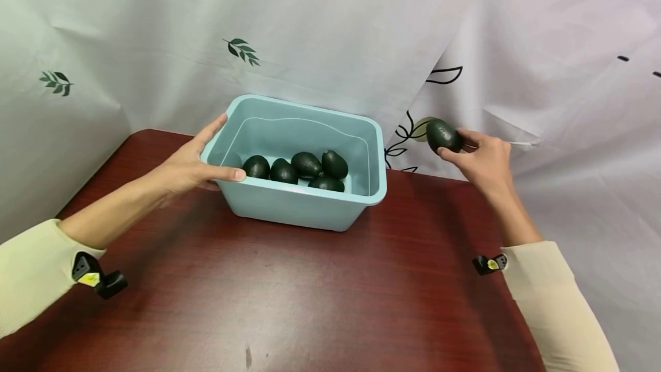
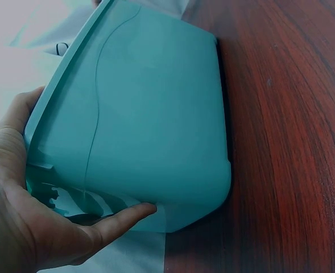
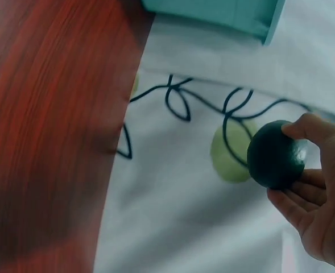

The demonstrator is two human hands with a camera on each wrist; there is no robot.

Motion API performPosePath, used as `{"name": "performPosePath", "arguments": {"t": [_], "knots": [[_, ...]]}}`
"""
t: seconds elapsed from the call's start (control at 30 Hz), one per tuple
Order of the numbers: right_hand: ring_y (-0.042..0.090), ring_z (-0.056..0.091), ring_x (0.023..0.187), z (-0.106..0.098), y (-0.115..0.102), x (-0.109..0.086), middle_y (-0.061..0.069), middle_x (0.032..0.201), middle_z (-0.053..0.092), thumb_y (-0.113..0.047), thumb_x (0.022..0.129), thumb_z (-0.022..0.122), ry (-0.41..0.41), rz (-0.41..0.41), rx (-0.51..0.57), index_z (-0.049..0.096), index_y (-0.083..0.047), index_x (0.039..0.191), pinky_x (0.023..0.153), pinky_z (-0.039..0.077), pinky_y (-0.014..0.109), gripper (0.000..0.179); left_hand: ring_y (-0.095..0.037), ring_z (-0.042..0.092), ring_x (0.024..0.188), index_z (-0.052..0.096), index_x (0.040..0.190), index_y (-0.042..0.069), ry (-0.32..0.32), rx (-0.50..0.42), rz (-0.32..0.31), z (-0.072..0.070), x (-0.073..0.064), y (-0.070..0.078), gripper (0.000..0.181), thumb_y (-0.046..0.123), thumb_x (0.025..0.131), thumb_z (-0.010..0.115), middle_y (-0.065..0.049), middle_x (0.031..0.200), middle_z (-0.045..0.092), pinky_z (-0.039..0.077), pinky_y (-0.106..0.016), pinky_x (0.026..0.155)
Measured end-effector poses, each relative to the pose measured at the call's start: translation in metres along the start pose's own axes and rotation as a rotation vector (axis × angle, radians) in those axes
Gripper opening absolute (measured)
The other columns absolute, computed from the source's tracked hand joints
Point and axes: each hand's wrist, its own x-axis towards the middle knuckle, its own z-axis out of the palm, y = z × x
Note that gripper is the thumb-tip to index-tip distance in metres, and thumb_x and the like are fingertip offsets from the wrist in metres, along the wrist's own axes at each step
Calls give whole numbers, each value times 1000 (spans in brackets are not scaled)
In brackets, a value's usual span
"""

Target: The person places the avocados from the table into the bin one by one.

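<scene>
A light blue plastic bin [image 1: 289, 205] stands on the table, with several dark green avocados [image 1: 307, 164] lying in its bottom. My left hand [image 1: 188, 164] grips the bin's left end, its thumb along the front rim and a finger at the back corner. The left wrist view shows the same hand [image 2: 53, 222] around the end of the bin [image 2: 156, 114]; some of its fingers are hidden. Right of the bin, in the air, my right hand [image 1: 485, 162] pinches one avocado [image 1: 444, 135] between thumb and fingers. This avocado [image 3: 276, 154] also shows in the right wrist view.
The dark red wooden table [image 1: 310, 291] spreads out in front of the bin. White cloth [image 1: 330, 33] with leaf prints hangs behind and at both sides, close to the table's back edge. A small black device [image 1: 98, 275] sits on each sleeve.
</scene>
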Motion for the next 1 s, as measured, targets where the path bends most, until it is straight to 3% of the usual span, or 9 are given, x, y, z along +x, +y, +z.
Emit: {"name": "performPosePath", "arguments": {"t": [0.1,0.2,0.4,0.67,1.0], "knots": [[39,81,119,5,-13,1,22,133,80,-34,89,96,9,-15,33,78,-8,144,77,44,-1,64,-43,45,155,-8,179,51,-1,6,1,0,0,-1,127,24,99,87,-17,182,27,64,-51,100],[40,81,117,10,-24,2,25,131,80,-32,87,97,13,-40,71,79,-6,142,74,44,-3,64,-43,45,154,-8,179,51,0,6,-2,0,0,0,127,24,98,87,-16,182,27,64,-51,100],[42,81,117,19,-44,1,28,132,79,-25,86,96,0,-94,129,80,-3,139,73,47,-2,60,-43,45,154,-8,179,51,-3,12,1,-1,-1,1,127,24,99,87,-16,182,26,64,-52,100],[40,82,118,32,-63,1,20,134,82,-17,87,94,-33,-157,192,81,0,136,78,50,-1,53,-43,46,153,-6,179,52,4,12,-3,0,-2,2,127,24,98,88,-15,181,28,65,-52,99],[38,86,107,45,-84,3,23,128,83,-17,85,95,-40,-275,158,81,-2,137,79,49,1,56,-44,45,155,-9,179,51,0,11,-4,0,1,0,128,23,99,87,-17,183,25,64,-53,101]]}}
